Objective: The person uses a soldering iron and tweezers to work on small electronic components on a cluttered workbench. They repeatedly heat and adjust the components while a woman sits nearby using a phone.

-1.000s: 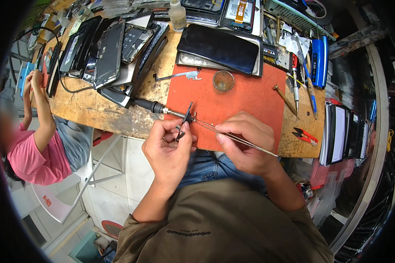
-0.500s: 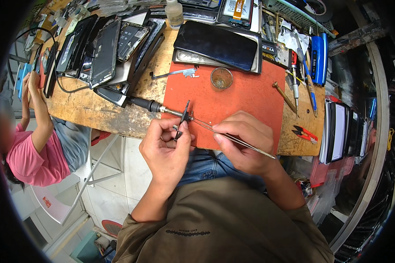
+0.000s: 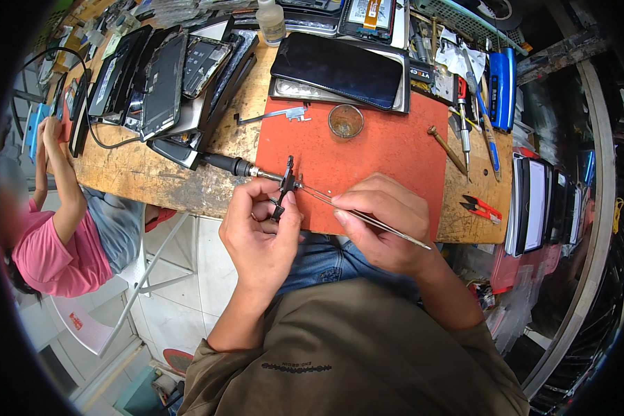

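Between thumb and fingers, my left hand (image 3: 262, 225) pinches a small black part (image 3: 286, 187), narrow and irregular in outline, over the near left edge of an orange mat (image 3: 388, 166). My right hand (image 3: 388, 218) is closed on metal tweezers (image 3: 378, 222). Their tips meet the right side of the black part; whether they grip anything there is too small to tell. Just behind the left hand lies a soldering iron (image 3: 232, 164) with a dark handle. Farther back are a small round glass dish (image 3: 346, 123) and a thin grey metal bracket (image 3: 274, 115).
A dark phone (image 3: 336, 69) rests on a tray behind the mat. Stacked phone parts (image 3: 166, 83) fill the left. Right of the mat lie a brass-coloured tool (image 3: 448, 150), red-handled snips (image 3: 481, 209) and screwdrivers (image 3: 464, 132). Another person in a pink shirt (image 3: 62, 249) sits at the far left.
The black part has turned slightly in my left hand, its upper end shifting left. The tweezers stay against its side. The whole view has shifted a little.
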The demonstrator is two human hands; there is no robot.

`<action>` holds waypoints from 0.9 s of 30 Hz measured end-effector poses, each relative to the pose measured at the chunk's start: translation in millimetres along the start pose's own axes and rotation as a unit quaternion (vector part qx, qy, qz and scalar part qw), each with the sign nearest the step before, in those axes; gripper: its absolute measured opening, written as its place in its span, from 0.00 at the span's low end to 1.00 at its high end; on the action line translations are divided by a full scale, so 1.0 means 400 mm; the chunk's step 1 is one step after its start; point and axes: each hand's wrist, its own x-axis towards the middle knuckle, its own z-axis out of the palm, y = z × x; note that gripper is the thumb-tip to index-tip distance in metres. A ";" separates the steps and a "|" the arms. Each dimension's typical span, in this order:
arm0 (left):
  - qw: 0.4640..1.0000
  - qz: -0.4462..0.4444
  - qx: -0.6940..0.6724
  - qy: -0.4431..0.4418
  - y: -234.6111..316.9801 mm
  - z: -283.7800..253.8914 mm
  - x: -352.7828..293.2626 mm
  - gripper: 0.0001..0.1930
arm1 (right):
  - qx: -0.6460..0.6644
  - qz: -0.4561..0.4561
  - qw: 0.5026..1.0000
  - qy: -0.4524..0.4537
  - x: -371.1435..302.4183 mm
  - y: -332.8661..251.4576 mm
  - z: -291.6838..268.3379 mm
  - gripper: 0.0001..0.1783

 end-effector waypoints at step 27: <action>1.000 -0.023 -0.020 0.005 0.013 0.002 0.003 0.10 | 0.000 -0.009 1.000 -0.005 0.000 0.002 0.000 0.15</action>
